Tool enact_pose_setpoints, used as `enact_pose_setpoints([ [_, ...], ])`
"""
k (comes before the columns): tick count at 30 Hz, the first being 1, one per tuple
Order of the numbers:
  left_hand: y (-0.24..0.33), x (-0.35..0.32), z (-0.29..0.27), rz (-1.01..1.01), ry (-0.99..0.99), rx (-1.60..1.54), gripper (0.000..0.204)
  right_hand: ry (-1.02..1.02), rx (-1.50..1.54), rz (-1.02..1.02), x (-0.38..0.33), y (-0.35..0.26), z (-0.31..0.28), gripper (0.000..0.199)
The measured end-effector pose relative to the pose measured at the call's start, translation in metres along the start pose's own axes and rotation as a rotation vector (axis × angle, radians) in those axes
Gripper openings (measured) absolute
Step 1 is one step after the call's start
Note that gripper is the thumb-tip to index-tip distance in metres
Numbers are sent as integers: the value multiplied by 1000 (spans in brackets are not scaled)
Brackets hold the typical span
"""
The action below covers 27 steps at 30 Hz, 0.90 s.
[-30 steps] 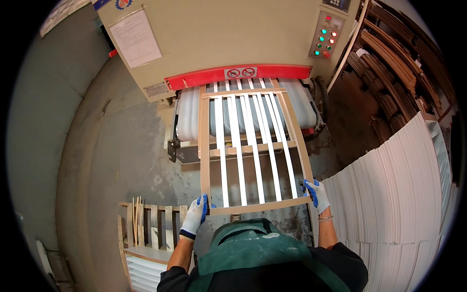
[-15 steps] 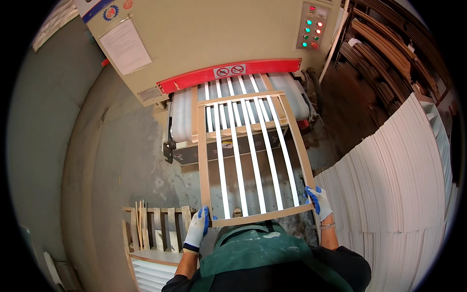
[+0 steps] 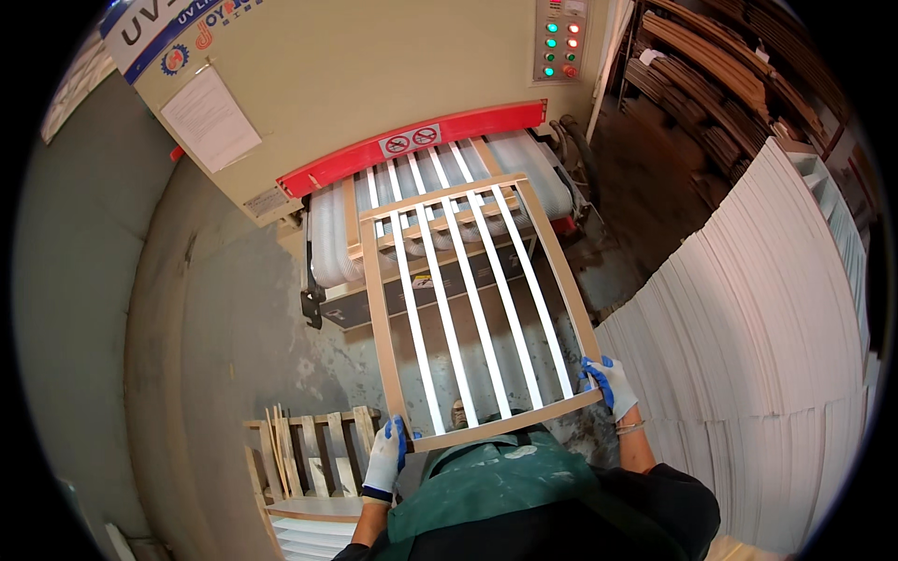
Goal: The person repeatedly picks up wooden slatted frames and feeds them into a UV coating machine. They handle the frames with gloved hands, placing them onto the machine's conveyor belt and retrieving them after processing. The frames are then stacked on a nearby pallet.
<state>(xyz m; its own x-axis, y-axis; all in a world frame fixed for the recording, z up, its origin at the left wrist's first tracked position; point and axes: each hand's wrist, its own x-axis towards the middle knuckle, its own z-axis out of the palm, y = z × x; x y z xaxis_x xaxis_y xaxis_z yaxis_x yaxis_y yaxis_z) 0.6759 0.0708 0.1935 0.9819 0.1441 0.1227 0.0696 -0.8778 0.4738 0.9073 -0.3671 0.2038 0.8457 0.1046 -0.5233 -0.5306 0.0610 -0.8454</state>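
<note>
A tan rectangular frame [image 3: 382, 327] with several white lengthwise slats is held out in front of me. My left hand [image 3: 385, 458], in a white glove with blue palm and fingers, grips its near left corner. The near right corner is in my right hand [image 3: 613, 385], gloved the same way. The held frame's far end hangs over the near end of a conveyor belt [image 3: 329, 238]. A similar slatted frame [image 3: 352, 220] lies on that belt, partly beneath the held one. Its far part is hidden under the machine's red guard bar [image 3: 327, 161].
The large beige machine [image 3: 374, 65] carries a control panel [image 3: 560, 42] with lit buttons. At my right stands a big stack of pale panels [image 3: 730, 309]; brown strips [image 3: 702, 65] fill a rack behind it. A wooden pallet [image 3: 313, 453] with white slatted pieces [image 3: 313, 538] lies at lower left.
My view has turned slightly, shifting the machine leftward in the picture. The frame on the belt appears a little farther under the red guard. Both hands keep their grip on the held frame.
</note>
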Motion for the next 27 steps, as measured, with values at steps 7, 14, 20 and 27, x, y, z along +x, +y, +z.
enact_pose_setpoints([
  [7,-18,-1,18,-370,-203,-418,28,-14,-8,12,-4,-7,3,23],
  [14,-46,-21,38,-251,-257,-260,41,-13,0,17,-9,-15,6,22],
  [20,-44,-17,39,-350,-278,-359,43,-11,-10,-5,-7,-15,6,23],
  [27,-19,-7,16,41,-49,50,44,-33,-35,-29,13,-9,1,26],
])
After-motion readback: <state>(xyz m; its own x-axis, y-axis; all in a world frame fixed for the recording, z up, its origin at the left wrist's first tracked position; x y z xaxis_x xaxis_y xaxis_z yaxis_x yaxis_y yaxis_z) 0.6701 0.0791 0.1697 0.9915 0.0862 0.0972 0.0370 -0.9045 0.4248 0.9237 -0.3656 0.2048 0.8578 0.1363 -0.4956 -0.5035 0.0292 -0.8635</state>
